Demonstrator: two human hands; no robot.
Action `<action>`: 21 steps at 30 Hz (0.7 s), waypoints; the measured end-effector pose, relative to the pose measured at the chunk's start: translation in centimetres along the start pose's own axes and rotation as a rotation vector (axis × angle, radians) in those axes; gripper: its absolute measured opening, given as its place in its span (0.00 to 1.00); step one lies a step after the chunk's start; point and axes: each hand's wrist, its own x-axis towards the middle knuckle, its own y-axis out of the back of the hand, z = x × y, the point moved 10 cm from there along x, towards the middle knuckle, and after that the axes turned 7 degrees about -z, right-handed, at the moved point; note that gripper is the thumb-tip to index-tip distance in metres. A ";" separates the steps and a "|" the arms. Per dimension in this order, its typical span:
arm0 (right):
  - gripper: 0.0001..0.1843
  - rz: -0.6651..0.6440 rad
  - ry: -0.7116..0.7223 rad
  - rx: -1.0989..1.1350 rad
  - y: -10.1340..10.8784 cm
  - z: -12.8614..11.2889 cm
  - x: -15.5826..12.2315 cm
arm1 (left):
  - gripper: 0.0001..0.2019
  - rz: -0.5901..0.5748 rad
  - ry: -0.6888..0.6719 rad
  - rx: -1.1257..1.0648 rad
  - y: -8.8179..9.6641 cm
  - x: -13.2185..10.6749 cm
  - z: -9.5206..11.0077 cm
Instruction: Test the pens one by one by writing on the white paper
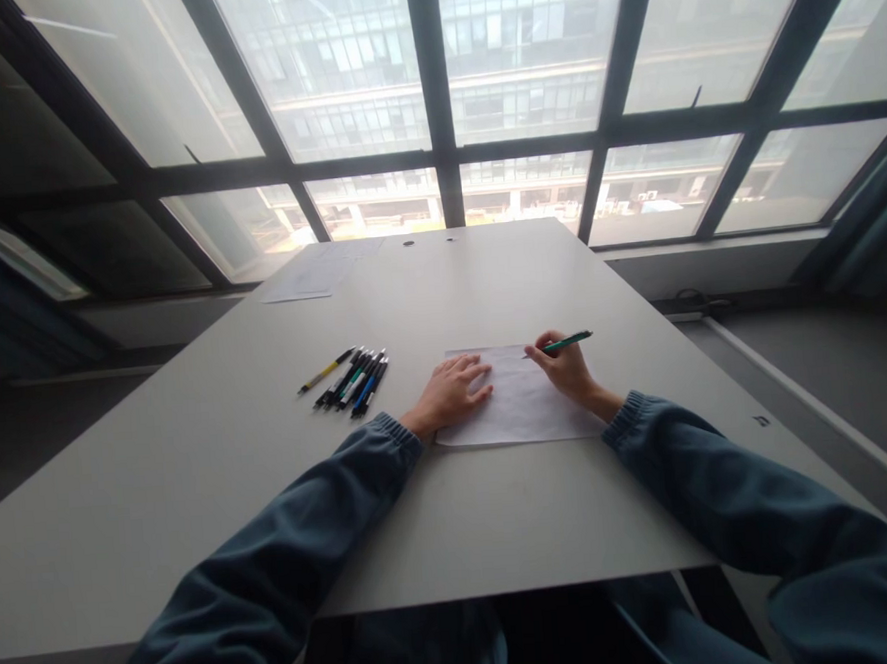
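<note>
Paper (519, 407) lies beside loose pens (352, 380), unobstructed.

No readable text, label, brand, number or sign anywhere. Sheet of paper (519, 402) near the front edge of the desk (199, 507): pale, any marks too faint to make out. Second sheet (309, 277) at the far left corner: only faint grey lines, nothing legible. Barrels of the pens (348, 380) left of the near sheet: too small to show any print. Green pen (564, 343): no legible marking. Small dark mark (762, 421) at the right edge of the desk: shape unclear, unreadable.
</note>
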 end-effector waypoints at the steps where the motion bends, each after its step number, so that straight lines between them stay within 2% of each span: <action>1: 0.17 -0.037 -0.003 0.060 -0.4 -0.2 0.0 | 0.20 0.026 0.008 -0.010 0.4 0.0 0.0; 5: 0.20 -0.307 -0.092 0.330 -3.1 -1.0 -0.6 | 0.18 0.166 0.025 -0.107 2.4 -0.2 0.0; 8: 0.18 -0.467 -0.113 0.412 -4.8 -2.3 -1.7 | 0.19 0.216 -0.048 -0.168 3.3 -0.4 0.9; 13: 0.16 -0.497 -0.103 0.411 -5.5 -3.4 -2.6 | 0.16 0.180 -0.194 -0.164 3.3 -0.6 2.4; 21: 0.32 -0.396 -0.358 0.773 -4.8 -0.6 -1.7 | 0.19 0.321 -0.109 -0.182 4.4 -0.8 1.0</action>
